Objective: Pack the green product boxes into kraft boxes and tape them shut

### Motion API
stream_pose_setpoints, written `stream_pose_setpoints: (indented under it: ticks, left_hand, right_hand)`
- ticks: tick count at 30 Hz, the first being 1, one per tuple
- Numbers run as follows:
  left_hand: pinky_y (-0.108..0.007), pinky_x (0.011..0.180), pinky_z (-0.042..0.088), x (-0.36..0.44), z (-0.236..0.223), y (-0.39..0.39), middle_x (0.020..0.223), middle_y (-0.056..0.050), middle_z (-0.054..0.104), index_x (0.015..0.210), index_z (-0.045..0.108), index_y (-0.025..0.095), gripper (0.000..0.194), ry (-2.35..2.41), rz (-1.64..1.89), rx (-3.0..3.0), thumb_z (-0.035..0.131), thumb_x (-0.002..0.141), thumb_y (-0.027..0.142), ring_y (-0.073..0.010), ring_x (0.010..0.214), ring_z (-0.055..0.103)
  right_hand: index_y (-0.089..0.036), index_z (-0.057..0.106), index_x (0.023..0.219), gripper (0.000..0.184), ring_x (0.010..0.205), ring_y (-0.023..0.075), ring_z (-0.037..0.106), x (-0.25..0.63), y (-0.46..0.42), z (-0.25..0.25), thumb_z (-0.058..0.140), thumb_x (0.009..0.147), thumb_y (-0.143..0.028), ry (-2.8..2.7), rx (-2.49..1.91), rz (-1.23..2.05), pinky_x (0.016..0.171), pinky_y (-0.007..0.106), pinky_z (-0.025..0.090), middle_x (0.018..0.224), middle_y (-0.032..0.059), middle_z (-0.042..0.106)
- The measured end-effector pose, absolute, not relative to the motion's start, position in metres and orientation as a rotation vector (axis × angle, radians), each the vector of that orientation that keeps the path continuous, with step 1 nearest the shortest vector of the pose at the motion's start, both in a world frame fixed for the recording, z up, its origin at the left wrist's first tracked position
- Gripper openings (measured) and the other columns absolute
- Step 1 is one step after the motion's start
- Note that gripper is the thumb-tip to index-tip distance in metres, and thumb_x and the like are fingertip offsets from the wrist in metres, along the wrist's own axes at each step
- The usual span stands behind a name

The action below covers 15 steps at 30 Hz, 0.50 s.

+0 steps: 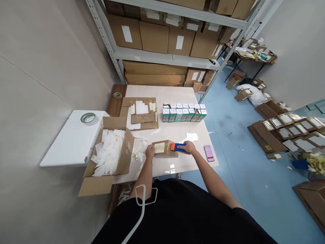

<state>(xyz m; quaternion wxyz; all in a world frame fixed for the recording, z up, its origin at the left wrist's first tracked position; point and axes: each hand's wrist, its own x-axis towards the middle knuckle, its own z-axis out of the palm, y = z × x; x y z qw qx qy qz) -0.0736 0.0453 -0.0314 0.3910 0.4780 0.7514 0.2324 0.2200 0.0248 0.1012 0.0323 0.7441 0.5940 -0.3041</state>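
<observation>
A small cardboard box [159, 148] with a pale label and clear tape on top lies near the front of the table. My left hand [150, 151] grips the box's left end. In my right hand [189, 147] is a blue-and-orange tape dispenser [177, 147], its orange end against the right part of the box. The fingers on its handle are wrapped and partly hidden. Just beyond that hand lie white paper slips [192, 137]. A phone with a pink screen [209, 153] rests to the right.
Green-and-white product boxes [184, 113] stand in rows behind. Flattened cardboard [143, 118] lies at the back left. On the left, an open carton [128, 149] holds white packing material. A tape roll [87, 117] sits on a white surface. A loaded shelf rack [165, 57] borders the table's far side.
</observation>
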Motion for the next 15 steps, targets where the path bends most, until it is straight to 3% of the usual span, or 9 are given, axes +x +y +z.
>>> stream_pose_setpoints:
  ticks: [3,6,10,15]
  left_hand:
    - [-0.044,0.099,0.058,-0.082,-0.019,0.051,0.137,-0.011,0.064,0.135,0.063,0.019,0.041,1.859,0.660,1.198,0.063,0.102,0.042,-0.0253,0.117,0.066]
    - [-0.036,0.108,0.052,-0.078,-0.008,0.054,0.150,-0.012,0.060,0.147,0.056,0.023,0.051,1.603,0.747,1.226,0.056,0.104,0.051,-0.0241,0.132,0.062]
    - [-0.040,0.120,0.041,-0.071,-0.005,0.056,0.162,-0.012,0.049,0.158,0.046,0.023,0.065,1.612,0.743,1.232,0.053,0.102,0.056,-0.0284,0.148,0.048]
    - [-0.041,0.120,0.041,-0.077,-0.013,0.059,0.157,-0.014,0.054,0.153,0.050,0.020,0.062,1.735,0.741,1.152,0.049,0.103,0.056,-0.0287,0.144,0.053]
  right_hand:
    - [-0.019,0.077,0.086,0.052,0.084,0.0223,0.072,0.190,0.038,0.109,0.072,0.082,-0.071,1.849,2.277,-0.895,0.060,0.025,0.039,0.091,0.0081,0.078]
    - [-0.019,0.078,0.089,0.054,0.090,0.0248,0.073,0.163,0.048,0.111,0.071,0.083,-0.072,1.881,2.259,-0.870,0.062,0.026,0.042,0.097,0.0116,0.079]
    - [-0.019,0.079,0.096,0.055,0.097,0.0260,0.074,0.132,0.058,0.114,0.070,0.084,-0.072,1.934,2.206,-0.863,0.069,0.026,0.047,0.103,0.0130,0.079]
    - [-0.019,0.078,0.106,0.060,0.105,0.0285,0.074,0.110,0.074,0.123,0.074,0.080,-0.073,1.993,2.114,-0.839,0.076,0.028,0.051,0.113,0.0143,0.078]
